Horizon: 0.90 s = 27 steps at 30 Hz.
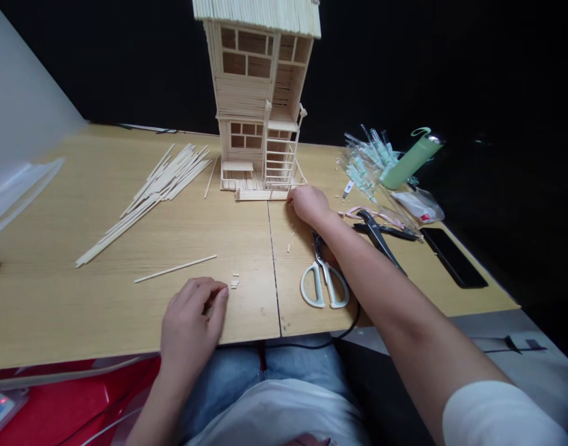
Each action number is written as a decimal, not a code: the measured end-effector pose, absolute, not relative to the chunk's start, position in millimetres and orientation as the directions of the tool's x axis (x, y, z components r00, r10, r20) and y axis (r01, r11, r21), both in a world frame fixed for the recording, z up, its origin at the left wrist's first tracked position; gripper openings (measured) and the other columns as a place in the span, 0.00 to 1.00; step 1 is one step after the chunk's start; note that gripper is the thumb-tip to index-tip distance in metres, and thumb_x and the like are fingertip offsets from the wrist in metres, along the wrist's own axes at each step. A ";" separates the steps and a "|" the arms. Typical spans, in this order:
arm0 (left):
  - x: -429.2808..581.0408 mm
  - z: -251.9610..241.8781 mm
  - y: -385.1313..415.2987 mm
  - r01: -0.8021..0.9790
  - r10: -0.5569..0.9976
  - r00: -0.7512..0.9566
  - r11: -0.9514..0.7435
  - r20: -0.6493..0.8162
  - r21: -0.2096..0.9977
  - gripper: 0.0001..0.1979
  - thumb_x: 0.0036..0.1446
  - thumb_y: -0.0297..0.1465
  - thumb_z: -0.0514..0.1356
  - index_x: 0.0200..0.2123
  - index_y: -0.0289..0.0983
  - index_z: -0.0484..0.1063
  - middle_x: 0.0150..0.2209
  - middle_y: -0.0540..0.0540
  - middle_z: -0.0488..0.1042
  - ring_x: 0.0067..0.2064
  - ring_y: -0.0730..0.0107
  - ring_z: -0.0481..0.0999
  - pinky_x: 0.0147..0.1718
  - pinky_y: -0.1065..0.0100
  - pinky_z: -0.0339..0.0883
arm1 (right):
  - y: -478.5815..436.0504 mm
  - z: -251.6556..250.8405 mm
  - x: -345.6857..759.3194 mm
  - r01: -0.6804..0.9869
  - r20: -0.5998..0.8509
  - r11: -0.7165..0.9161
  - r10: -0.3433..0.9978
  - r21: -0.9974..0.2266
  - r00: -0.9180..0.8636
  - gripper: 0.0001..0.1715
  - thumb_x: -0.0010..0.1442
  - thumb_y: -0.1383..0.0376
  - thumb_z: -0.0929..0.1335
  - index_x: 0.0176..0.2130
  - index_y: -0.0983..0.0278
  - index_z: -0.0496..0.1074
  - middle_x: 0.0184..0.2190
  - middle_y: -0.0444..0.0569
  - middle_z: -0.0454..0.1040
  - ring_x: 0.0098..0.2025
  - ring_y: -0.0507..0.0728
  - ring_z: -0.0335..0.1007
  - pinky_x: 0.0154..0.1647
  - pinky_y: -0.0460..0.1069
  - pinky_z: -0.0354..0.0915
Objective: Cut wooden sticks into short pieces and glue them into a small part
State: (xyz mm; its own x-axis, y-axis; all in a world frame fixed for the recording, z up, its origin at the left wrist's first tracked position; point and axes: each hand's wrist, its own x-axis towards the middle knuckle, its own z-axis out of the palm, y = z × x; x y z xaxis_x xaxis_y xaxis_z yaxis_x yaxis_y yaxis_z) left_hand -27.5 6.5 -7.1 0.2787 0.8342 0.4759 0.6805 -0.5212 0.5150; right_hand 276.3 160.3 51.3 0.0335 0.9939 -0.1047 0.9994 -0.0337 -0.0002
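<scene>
A tall model house (258,99) built of thin wooden sticks stands at the far middle of the wooden table (56,297). My right hand (308,203) reaches to its base at the right front corner, fingers curled against the bottom strip; whether it holds anything is hidden. My left hand (191,322) rests near the table's front edge, fingers curled down, close to a few tiny cut stick pieces (234,282). A single long stick (174,269) lies just beyond it.
A loose pile of sticks (153,189) lies left of the house. White-handled scissors (323,279) and black pliers (381,232) lie under and beside my right forearm. A green bottle (411,161), plastic-wrapped packets (365,161) and a black phone (453,257) sit at the right.
</scene>
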 end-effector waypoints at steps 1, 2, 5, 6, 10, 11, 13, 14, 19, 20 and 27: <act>-27.5 -7.1 6.5 0.680 0.834 0.278 -0.521 0.477 0.515 0.04 0.68 0.30 0.59 0.39 0.39 0.74 0.39 0.46 0.77 0.41 0.66 0.76 0.41 0.64 0.67 | 160.3 51.1 276.4 0.999 -0.092 -0.036 0.995 0.008 0.036 0.24 0.67 0.73 0.61 0.55 0.70 0.79 0.53 0.69 0.79 0.55 0.70 0.75 0.53 0.57 0.67; -27.5 -7.2 6.5 0.679 0.834 0.277 -0.522 0.478 0.517 0.04 0.68 0.30 0.59 0.39 0.39 0.74 0.38 0.46 0.77 0.40 0.66 0.76 0.41 0.64 0.67 | 160.2 50.9 276.6 0.999 -0.072 -0.037 0.997 0.014 0.038 0.23 0.66 0.73 0.61 0.53 0.70 0.80 0.52 0.68 0.79 0.54 0.70 0.76 0.53 0.57 0.67; -26.8 -6.9 6.3 0.674 0.838 0.272 -0.517 0.473 0.528 0.05 0.68 0.30 0.59 0.39 0.38 0.75 0.39 0.46 0.77 0.41 0.66 0.76 0.41 0.63 0.67 | 160.9 49.5 277.5 0.999 -0.045 -0.027 0.999 0.023 0.028 0.21 0.65 0.74 0.62 0.49 0.70 0.81 0.49 0.67 0.81 0.51 0.68 0.77 0.51 0.56 0.68; -26.4 -6.7 6.1 0.675 0.841 0.269 -0.512 0.469 0.531 0.05 0.68 0.30 0.59 0.39 0.38 0.75 0.39 0.46 0.77 0.41 0.66 0.76 0.41 0.63 0.67 | 161.2 49.0 277.7 0.999 -0.043 -0.024 0.999 0.022 0.025 0.21 0.64 0.74 0.62 0.48 0.71 0.81 0.49 0.68 0.81 0.50 0.68 0.77 0.50 0.55 0.68; -25.5 -5.7 5.2 0.687 0.854 0.261 -0.492 0.451 0.534 0.05 0.68 0.31 0.59 0.38 0.38 0.75 0.38 0.46 0.77 0.40 0.66 0.76 0.40 0.63 0.67 | 156.0 52.4 273.9 1.000 -0.040 -0.012 0.999 -0.015 0.012 0.16 0.61 0.74 0.66 0.44 0.73 0.82 0.44 0.69 0.82 0.45 0.67 0.78 0.45 0.54 0.68; -25.4 -5.7 5.2 0.690 0.858 0.259 -0.486 0.443 0.536 0.05 0.68 0.31 0.60 0.38 0.38 0.75 0.38 0.46 0.77 0.40 0.66 0.76 0.40 0.63 0.67 | 151.4 55.3 270.6 0.999 -0.038 0.001 0.999 -0.036 -0.003 0.15 0.60 0.73 0.67 0.42 0.72 0.82 0.42 0.68 0.82 0.44 0.66 0.78 0.43 0.53 0.67; -25.3 -6.2 5.6 0.697 0.868 0.255 -0.470 0.426 0.541 0.05 0.67 0.31 0.60 0.38 0.39 0.76 0.38 0.46 0.77 0.40 0.65 0.76 0.40 0.63 0.67 | 136.2 62.7 259.6 0.994 -0.034 0.053 0.998 -0.097 -0.057 0.12 0.59 0.72 0.68 0.40 0.69 0.82 0.39 0.60 0.83 0.41 0.61 0.78 0.40 0.50 0.66; -25.2 -6.6 6.0 0.700 0.872 0.256 -0.465 0.416 0.543 0.05 0.67 0.32 0.61 0.38 0.39 0.76 0.39 0.46 0.77 0.41 0.65 0.77 0.40 0.63 0.68 | 125.7 66.5 251.7 0.985 -0.031 0.093 0.995 -0.144 -0.098 0.11 0.59 0.71 0.69 0.40 0.66 0.82 0.37 0.56 0.83 0.38 0.58 0.77 0.39 0.48 0.66; -24.9 -8.0 6.8 0.718 0.873 0.270 -0.463 0.406 0.519 0.04 0.66 0.32 0.62 0.39 0.40 0.77 0.40 0.47 0.78 0.42 0.63 0.78 0.42 0.61 0.68 | 63.5 71.6 197.8 0.784 -0.004 0.318 0.926 -0.533 -0.378 0.08 0.57 0.72 0.69 0.35 0.65 0.80 0.30 0.46 0.81 0.30 0.52 0.73 0.34 0.45 0.62; -24.9 -8.1 6.6 0.723 0.872 0.271 -0.464 0.408 0.512 0.04 0.66 0.32 0.62 0.39 0.40 0.77 0.40 0.47 0.78 0.42 0.63 0.78 0.42 0.61 0.68 | 53.6 68.8 187.9 0.772 -0.001 0.333 0.918 -0.541 -0.397 0.08 0.58 0.72 0.69 0.35 0.65 0.79 0.30 0.47 0.81 0.31 0.52 0.73 0.34 0.45 0.62; -24.6 -9.2 4.9 0.729 0.876 0.276 -0.459 0.395 0.508 0.04 0.66 0.32 0.62 0.39 0.40 0.78 0.39 0.46 0.78 0.42 0.62 0.78 0.42 0.60 0.68 | 22.9 49.2 158.4 0.879 -0.038 0.268 0.951 -0.394 -0.307 0.12 0.66 0.69 0.65 0.40 0.66 0.79 0.39 0.53 0.82 0.39 0.58 0.77 0.41 0.50 0.64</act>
